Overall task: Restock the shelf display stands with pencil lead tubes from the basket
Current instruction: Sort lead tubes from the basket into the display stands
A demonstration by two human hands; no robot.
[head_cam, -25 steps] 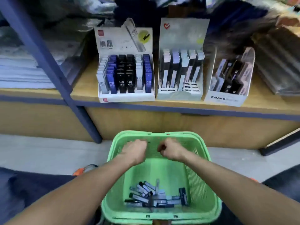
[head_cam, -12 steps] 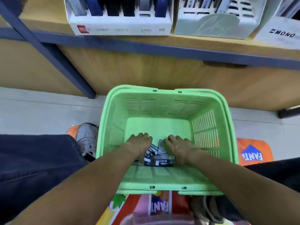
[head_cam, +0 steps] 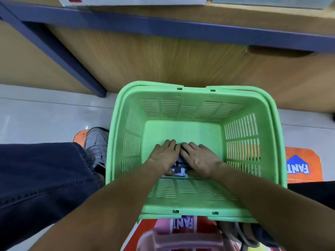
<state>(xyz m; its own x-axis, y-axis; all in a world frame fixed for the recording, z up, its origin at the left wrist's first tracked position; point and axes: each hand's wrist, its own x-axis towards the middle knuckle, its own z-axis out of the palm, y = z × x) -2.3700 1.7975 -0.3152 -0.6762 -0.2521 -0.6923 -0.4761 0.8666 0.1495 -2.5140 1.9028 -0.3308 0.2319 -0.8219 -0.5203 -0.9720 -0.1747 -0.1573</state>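
Lying on the floor of the green basket (head_cam: 197, 109), near its closer wall, the pencil lead tubes (head_cam: 178, 169) show only as a small dark and white patch between the two wrists. Both hands are laid palm down over the pile, side by side and touching at the forefingers. The left hand (head_cam: 165, 155) covers the left of the pile and the right hand (head_cam: 200, 158) the right; whether the fingers curl round any tube underneath cannot be told. Beyond the basket runs the blue-edged shelf (head_cam: 181, 27), with the white bases of display stands (head_cam: 134, 0) at the top edge. A grey shoe (head_cam: 96, 142) sits just left of the basket.
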